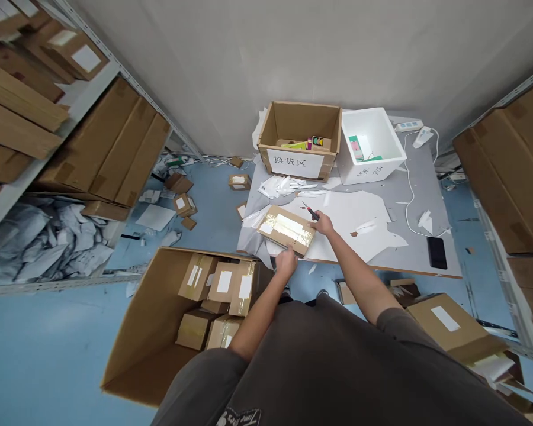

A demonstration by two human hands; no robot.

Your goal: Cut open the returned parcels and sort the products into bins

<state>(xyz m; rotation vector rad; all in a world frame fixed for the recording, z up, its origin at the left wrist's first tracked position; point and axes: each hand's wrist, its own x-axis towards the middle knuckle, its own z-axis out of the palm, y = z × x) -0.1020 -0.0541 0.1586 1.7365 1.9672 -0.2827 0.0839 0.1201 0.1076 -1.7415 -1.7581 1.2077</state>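
Note:
A taped cardboard box (281,225) with white labels lies at the table's near left edge, slightly turned. My left hand (286,262) grips its near side, fingers closed on the edge. At the box's right end, my right hand (322,223) is closed around a small knife (311,213) with a black and red handle. Its thin blade points up and to the left, above the box's far right corner. Beneath lies a white paper sheet (359,204), torn at the edges. Crumpled white paper scraps (284,186) sit just behind the box.
An open labelled carton (299,164) and a white foam bin (368,171) stand at the table's back. A phone (436,252) lies at right, near a white cable (409,204). A large open carton (137,331) holding several boxes stands at lower left. Loaded shelves (93,97) flank both sides.

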